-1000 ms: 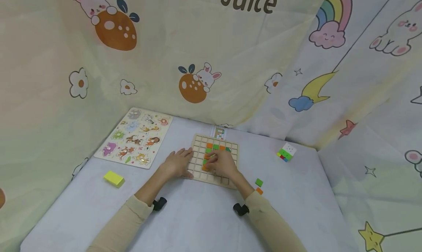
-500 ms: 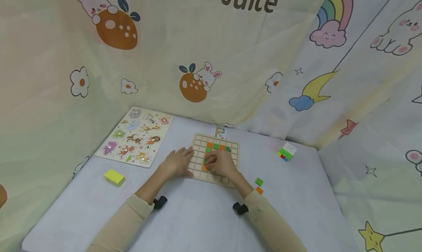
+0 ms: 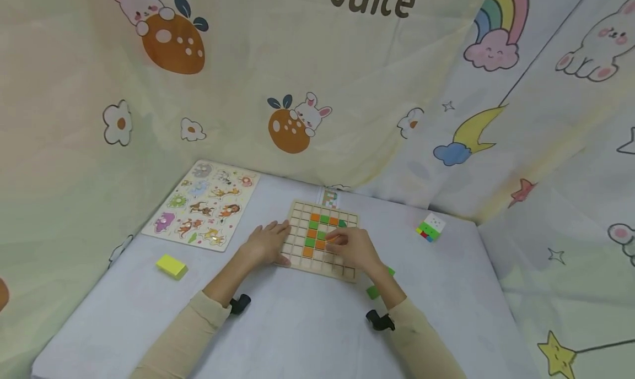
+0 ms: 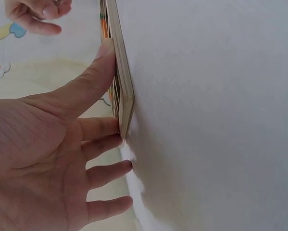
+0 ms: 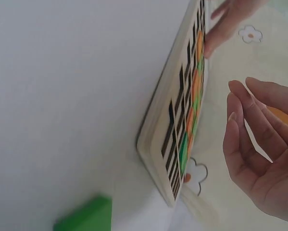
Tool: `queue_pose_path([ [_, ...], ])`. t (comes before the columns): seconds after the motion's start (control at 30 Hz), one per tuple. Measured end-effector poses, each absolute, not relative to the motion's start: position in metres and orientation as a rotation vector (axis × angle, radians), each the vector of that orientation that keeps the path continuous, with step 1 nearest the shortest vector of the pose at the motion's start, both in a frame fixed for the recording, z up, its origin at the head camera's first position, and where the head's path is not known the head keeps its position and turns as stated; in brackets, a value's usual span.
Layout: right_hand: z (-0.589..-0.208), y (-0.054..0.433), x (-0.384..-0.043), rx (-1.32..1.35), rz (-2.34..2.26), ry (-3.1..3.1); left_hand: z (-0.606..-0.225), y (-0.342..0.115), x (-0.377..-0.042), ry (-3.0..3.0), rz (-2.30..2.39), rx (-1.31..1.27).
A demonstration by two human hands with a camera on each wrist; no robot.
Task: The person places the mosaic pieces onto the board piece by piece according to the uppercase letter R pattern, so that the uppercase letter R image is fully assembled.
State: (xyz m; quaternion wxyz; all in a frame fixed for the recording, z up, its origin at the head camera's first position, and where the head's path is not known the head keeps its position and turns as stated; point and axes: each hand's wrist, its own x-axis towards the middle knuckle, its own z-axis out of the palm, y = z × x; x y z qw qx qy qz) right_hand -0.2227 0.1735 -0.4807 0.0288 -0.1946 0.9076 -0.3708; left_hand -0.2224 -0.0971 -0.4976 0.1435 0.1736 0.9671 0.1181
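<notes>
A wooden grid board [image 3: 296,231] lies mid-table, with orange and green square tiles set in several cells. My left hand [image 3: 268,243] rests along the board's left edge, its fingers stretched out; in the left wrist view the thumb [image 4: 88,82] lies against the edge. My right hand [image 3: 356,250] is over the board's right half, fingers bent toward the thumb. An orange tile [image 3: 333,239] shows at its fingertips in the head view. No tile shows between the fingertips of the right hand [image 5: 266,139] in the right wrist view.
Loose green tiles [image 3: 373,292] lie near the right forearm. A small pattern card [image 3: 330,198] is behind the board. An animal puzzle board [image 3: 203,205] and a yellow block [image 3: 171,266] are at left. A colored puzzle cube [image 3: 430,227] stands at right.
My right hand has moved to the right, uncovering green and orange tiles in the middle of the board. A second loose green tile now shows by the forearm. My left hand stays put.
</notes>
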Motion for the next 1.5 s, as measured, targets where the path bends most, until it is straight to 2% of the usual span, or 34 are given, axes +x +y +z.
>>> queue_pose_path([
  [0.67, -0.486, 0.258, -0.187, -0.33, -0.926, 2.726, -0.499, -0.103, -0.221, 2.789, 0.356, 0.493],
  [0.93, -0.497, 0.273, -0.174, -0.459, -0.804, 2.671, -0.499, -0.102, -0.22, 2.794, 0.347, 0.503],
  [1.5, -0.493, 0.274, -0.176, -0.563, -0.849, 2.646, -0.497, -0.099, -0.223, 2.799, 0.336, 0.535],
])
